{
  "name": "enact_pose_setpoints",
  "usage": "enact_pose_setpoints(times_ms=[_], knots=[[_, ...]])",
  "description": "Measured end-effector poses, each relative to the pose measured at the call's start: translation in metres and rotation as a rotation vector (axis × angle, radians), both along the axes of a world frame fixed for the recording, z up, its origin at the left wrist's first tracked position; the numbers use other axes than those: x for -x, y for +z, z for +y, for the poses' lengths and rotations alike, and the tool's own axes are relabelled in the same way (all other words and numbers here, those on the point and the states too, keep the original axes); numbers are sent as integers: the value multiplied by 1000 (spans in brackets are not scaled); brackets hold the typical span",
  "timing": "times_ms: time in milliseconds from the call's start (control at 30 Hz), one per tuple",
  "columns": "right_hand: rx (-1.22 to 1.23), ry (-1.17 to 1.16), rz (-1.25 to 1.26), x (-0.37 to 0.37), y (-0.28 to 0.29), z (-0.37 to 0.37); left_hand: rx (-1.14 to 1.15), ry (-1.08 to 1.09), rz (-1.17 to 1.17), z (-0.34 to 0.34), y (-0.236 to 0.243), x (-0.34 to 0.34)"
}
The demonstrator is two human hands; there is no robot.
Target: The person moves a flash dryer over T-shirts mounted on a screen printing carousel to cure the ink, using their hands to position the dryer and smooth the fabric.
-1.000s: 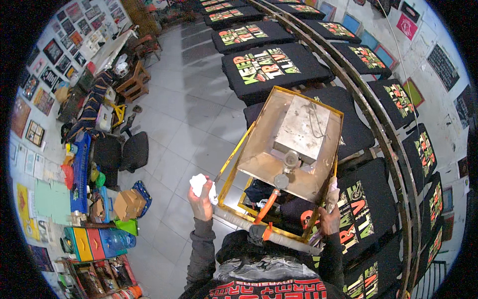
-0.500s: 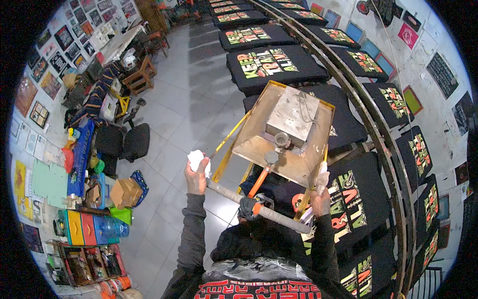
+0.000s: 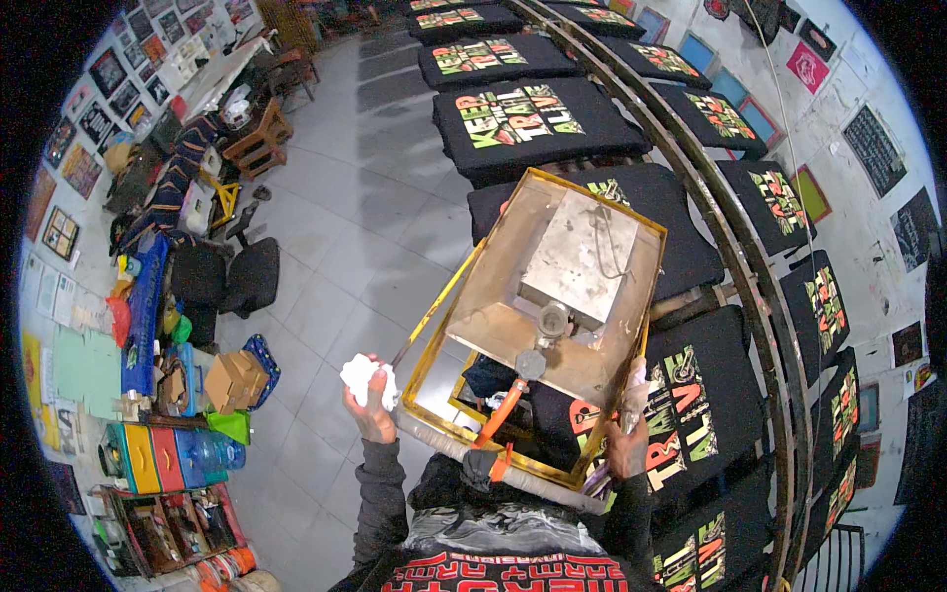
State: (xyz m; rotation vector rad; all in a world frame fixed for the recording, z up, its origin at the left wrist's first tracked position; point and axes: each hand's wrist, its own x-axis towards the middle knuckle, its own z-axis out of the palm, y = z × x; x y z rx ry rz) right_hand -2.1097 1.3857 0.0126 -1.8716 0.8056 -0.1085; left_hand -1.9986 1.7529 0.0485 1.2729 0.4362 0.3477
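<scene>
A metal heater panel [image 3: 473, 321] in a yellow frame [image 3: 419, 380] is in front of me, with a pale metal box [image 3: 582, 257] on top. An orange hose [image 3: 501, 412] runs from its round fitting toward my body. Along the near side is a bar wrapped in pale tape [image 3: 431, 434]. My left hand [image 3: 373, 416] is closed on a crumpled white cloth [image 3: 363, 377], beside the bar's left end. My right hand [image 3: 628, 444] is closed around a pale cloth [image 3: 637, 385] at the frame's right side; the frame partly hides its fingers.
Black printed T-shirts [image 3: 533, 113] lie on boards in two rows, with a curved metal rail [image 3: 730, 227] between them. To the left are a black chair [image 3: 247, 276], a cardboard box [image 3: 235, 381] and coloured drawers [image 3: 143, 456]. Grey floor tiles [image 3: 306, 414] lie between.
The yellow frame has come nearer to me and tilted, so its near side shows more. My left hand has moved left and down with the cloth; my right hand has come slightly closer.
</scene>
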Motion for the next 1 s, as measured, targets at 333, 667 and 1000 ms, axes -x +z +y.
enact_pose_setpoints(times_ms=[333,667,1000], knots=[[-218,3,4,-32,17,13,-85,43,-93,14,-34,-10],[-6,79,-7,-103,-3,21,-11,28,-164,19,-15,-119],[18,124,16,-202,23,61,241,-98,-347,65,-32,-221]])
